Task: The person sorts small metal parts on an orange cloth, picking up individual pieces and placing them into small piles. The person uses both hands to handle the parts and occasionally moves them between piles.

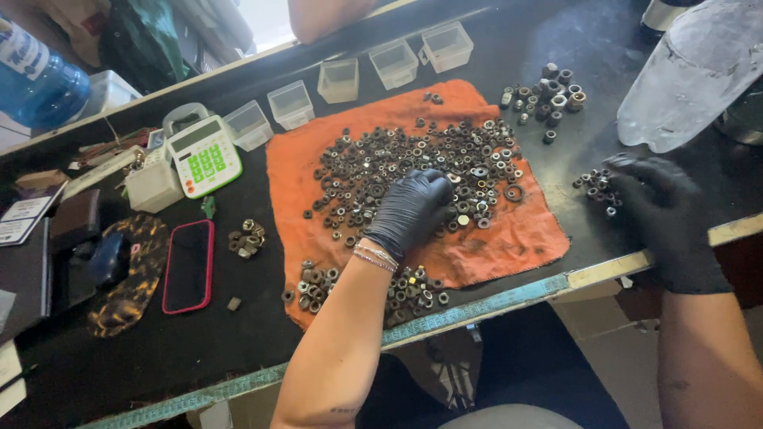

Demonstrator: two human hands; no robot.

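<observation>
— Where do we have our left hand [409,208]?

— Down on the heap of dark nuts [413,171] spread over the orange cloth [509,234] on the table [159,349]; its gloved fingers [433,184] are curled loosely, tips touching the nuts, but we cannot tell whether any are pinched.

— And our right hand [664,214]?

— At the table's right edge, fingers [628,171] slack and half open, touching a small cluster of nuts [598,189] on the bare table, just beside the cloth.
</observation>
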